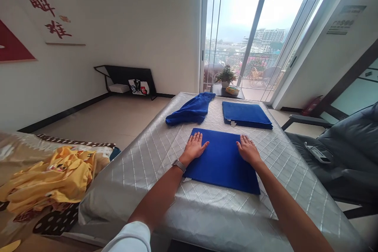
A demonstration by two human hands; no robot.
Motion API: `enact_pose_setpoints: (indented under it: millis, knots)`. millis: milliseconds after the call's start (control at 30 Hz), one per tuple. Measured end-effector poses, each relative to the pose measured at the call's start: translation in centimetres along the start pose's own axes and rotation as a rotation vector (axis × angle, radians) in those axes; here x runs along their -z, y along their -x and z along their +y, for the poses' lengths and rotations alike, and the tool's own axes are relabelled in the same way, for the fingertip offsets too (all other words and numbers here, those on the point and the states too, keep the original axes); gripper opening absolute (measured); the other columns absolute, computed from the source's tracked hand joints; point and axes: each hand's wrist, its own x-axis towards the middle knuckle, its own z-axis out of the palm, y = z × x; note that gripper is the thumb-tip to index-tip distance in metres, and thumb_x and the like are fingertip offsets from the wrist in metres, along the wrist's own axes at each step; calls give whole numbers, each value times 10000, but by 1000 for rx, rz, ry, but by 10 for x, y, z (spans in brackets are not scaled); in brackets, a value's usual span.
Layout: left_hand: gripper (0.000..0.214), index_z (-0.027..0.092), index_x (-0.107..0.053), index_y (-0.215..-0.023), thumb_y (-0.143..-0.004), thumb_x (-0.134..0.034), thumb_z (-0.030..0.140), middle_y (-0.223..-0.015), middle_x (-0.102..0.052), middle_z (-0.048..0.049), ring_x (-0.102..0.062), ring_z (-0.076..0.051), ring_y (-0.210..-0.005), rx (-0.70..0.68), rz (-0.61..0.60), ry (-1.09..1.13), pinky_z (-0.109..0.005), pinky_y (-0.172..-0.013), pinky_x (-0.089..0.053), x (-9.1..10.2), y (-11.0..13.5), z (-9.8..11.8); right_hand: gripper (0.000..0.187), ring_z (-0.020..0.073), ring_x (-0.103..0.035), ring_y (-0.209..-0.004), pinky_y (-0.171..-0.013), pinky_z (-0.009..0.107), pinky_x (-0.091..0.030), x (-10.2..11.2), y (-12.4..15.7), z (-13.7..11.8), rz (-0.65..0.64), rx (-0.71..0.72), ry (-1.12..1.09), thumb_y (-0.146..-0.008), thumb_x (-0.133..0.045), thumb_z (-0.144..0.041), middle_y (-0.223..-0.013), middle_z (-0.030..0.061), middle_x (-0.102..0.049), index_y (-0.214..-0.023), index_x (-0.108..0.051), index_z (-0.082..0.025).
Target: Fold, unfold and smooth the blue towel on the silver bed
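Note:
A blue cloth (pixel 221 161), folded into a flat rectangle with a small white tag at its near left corner, lies in front of me on the silver quilted cover (pixel 141 165). My left hand (pixel 195 146), with a watch at the wrist, rests flat on its left edge, fingers stretched out. On the far right edge my right hand (pixel 247 149) lies flat too, its fingers pointing away from me. Behind it is a stack of folded blue cloths (pixel 246 114). A crumpled blue cloth (pixel 191 109) lies farther back to the left.
Yellow patterned fabric (pixel 56 177) is heaped at the left. A dark armchair (pixel 351 145) with a remote control (pixel 317 152) on it stands close on the right. Beyond the far edge, a small table (pixel 218 91) holds a potted plant (pixel 226 75) before glass doors.

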Motion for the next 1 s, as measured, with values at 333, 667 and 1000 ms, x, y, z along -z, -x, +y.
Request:
enact_pose_setpoints:
  millis: [333, 667, 1000]
  knots:
    - [846, 37, -294, -1580, -1017, -109, 641, -1658, -253, -172, -204, -290, -1547, -15, 17, -1, -437, -1267, -156, -3, -1, -3, 689, 219, -142, -1559, -1255, 379, -105, -17, -23, -1, -10, -58, -47, -1048, -160, -445, -1690, 101, -192, -1609, -220, -51]
    - [814, 68, -301, -1584, -1026, -112, 629, -1656, -272, -156, -207, -277, -1547, 13, 31, -46, -433, -1264, -164, -2, 0, -10, 691, 206, -112, -1563, -1254, 389, -100, -14, -18, 2, -29, -61, -68, -1042, -128, -437, -1694, 101, -176, -1614, -207, -58]
    - [796, 36, -327, -1561, -1044, -139, 611, -1647, -268, -197, -210, -269, -1544, -92, -10, -65, -410, -1256, -195, 12, -9, 23, 687, 223, -113, -1563, -1256, 399, -82, -14, -18, -1, -31, -49, -114, -1038, -147, -419, -1694, 120, -174, -1612, -211, -47]
